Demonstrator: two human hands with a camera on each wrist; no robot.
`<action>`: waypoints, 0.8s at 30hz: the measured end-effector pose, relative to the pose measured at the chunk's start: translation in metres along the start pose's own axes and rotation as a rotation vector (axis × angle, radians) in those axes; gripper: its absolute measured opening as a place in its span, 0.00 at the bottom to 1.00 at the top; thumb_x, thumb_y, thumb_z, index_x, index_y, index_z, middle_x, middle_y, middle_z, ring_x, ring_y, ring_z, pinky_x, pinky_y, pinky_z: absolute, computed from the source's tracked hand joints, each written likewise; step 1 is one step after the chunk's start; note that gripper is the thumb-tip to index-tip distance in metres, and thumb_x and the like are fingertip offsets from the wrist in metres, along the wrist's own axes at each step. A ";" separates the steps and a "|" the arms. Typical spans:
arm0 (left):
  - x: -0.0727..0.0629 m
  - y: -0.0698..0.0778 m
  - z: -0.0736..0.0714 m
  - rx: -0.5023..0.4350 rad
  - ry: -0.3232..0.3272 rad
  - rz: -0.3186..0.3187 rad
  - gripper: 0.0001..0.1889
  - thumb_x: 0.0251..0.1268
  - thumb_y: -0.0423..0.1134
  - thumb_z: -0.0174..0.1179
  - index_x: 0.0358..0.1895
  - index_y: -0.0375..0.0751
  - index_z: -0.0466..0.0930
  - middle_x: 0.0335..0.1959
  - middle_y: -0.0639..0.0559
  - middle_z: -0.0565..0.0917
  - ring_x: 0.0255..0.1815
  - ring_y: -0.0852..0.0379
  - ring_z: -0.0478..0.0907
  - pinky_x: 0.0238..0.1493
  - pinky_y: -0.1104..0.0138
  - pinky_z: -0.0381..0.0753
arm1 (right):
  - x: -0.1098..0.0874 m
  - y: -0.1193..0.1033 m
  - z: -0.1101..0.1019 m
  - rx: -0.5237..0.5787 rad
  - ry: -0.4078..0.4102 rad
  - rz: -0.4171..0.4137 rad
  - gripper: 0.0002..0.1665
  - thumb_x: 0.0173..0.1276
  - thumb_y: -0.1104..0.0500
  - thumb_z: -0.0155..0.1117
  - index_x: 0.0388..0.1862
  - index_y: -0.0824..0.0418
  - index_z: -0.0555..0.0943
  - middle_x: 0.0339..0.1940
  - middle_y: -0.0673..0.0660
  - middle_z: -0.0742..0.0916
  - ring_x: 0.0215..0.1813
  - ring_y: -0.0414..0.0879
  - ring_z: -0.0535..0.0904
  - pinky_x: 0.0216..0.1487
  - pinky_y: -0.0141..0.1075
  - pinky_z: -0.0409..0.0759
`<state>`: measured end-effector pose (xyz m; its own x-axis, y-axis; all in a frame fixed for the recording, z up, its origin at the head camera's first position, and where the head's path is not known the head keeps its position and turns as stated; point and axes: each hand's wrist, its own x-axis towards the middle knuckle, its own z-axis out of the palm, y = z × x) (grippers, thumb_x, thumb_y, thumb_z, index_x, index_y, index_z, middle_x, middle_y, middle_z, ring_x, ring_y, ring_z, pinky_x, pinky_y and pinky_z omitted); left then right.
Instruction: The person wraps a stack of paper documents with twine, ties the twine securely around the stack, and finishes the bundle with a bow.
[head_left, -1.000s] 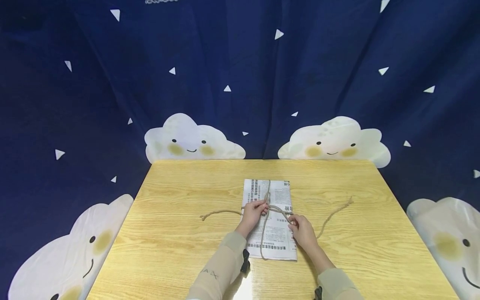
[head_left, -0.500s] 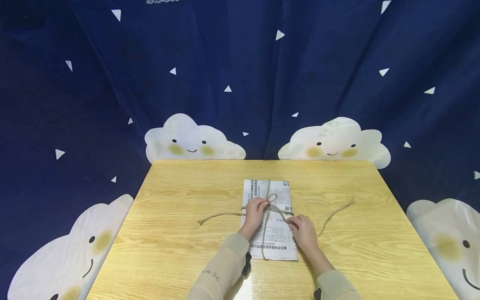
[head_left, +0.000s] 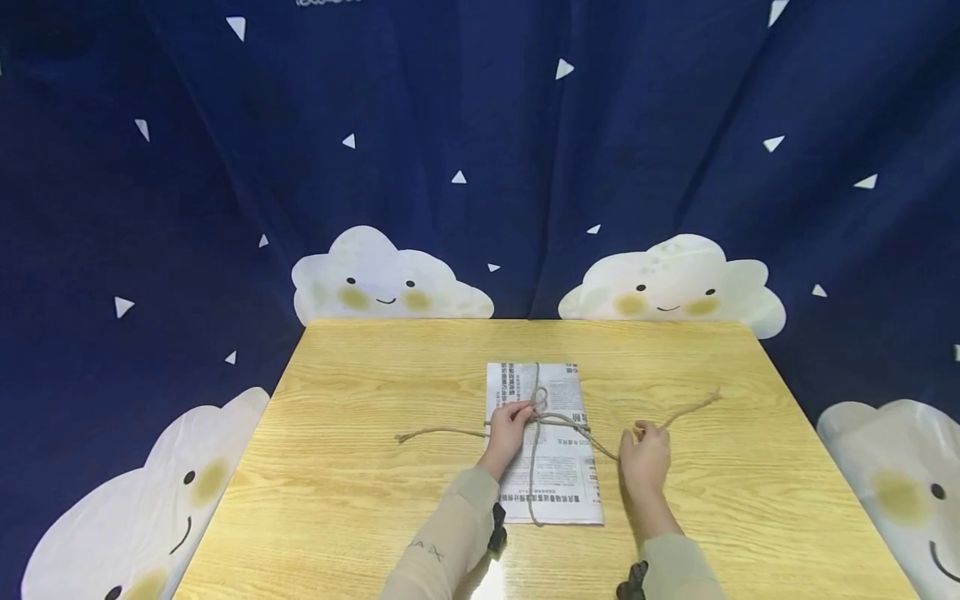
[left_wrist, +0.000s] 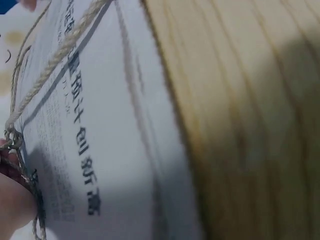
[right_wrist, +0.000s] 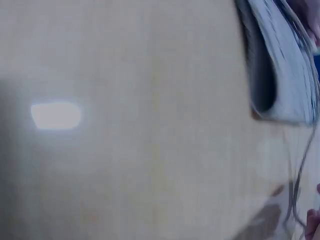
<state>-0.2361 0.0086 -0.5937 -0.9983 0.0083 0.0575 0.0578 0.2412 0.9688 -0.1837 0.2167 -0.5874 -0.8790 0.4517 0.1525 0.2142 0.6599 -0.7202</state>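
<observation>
A flat packet wrapped in newspaper (head_left: pixel 558 479) lies on the wooden table, with brown twine (head_left: pixel 532 479) crossing it both ways. My left hand (head_left: pixel 506 437) pinches the twine at the crossing, where a small loop stands just above the fingertips. The left wrist view shows a twine strand (left_wrist: pixel 55 57) running over the printed paper to the knot. Right of the packet, my right hand (head_left: pixel 645 460) holds the strand drawn out from the knot; its fingertips (right_wrist: pixel 312 222) barely enter the right wrist view. How its fingers close on the twine is partly hidden.
One loose twine end (head_left: pixel 438 431) lies left of the packet on the table (head_left: pixel 360 375). Another end (head_left: pixel 693 407) extends past the right hand toward the upper right. A dark blue cloth (head_left: pixel 487 125) with clouds and triangles hangs behind the table.
My right hand has moved right, off the packet's edge, drawing the twine with it. The loop near the left fingers has become smaller. The left hand stays at the crossing.
</observation>
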 end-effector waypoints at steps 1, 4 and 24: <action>0.000 0.000 0.000 0.004 0.003 0.002 0.11 0.63 0.34 0.54 0.43 0.32 0.81 0.38 0.44 0.83 0.42 0.52 0.79 0.44 0.68 0.79 | 0.002 0.001 -0.003 -0.006 0.007 0.045 0.21 0.64 0.63 0.54 0.50 0.78 0.70 0.43 0.75 0.73 0.41 0.68 0.73 0.40 0.54 0.76; 0.000 0.000 0.001 0.017 0.010 -0.013 0.11 0.63 0.34 0.54 0.44 0.33 0.81 0.39 0.45 0.82 0.44 0.51 0.78 0.47 0.67 0.78 | 0.008 0.005 -0.011 -0.038 -0.034 0.154 0.24 0.64 0.64 0.52 0.52 0.83 0.65 0.45 0.79 0.70 0.42 0.73 0.70 0.41 0.57 0.76; 0.002 -0.001 -0.001 0.019 -0.035 -0.126 0.12 0.64 0.39 0.53 0.45 0.38 0.81 0.41 0.51 0.82 0.42 0.58 0.77 0.44 0.69 0.77 | 0.035 0.017 -0.024 0.047 0.015 0.209 0.16 0.68 0.66 0.44 0.46 0.80 0.70 0.38 0.72 0.77 0.40 0.61 0.75 0.38 0.43 0.78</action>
<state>-0.2380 0.0074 -0.5944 -0.9973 0.0108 -0.0731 -0.0678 0.2613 0.9629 -0.2005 0.2579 -0.5786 -0.8111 0.5848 0.0057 0.3708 0.5219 -0.7682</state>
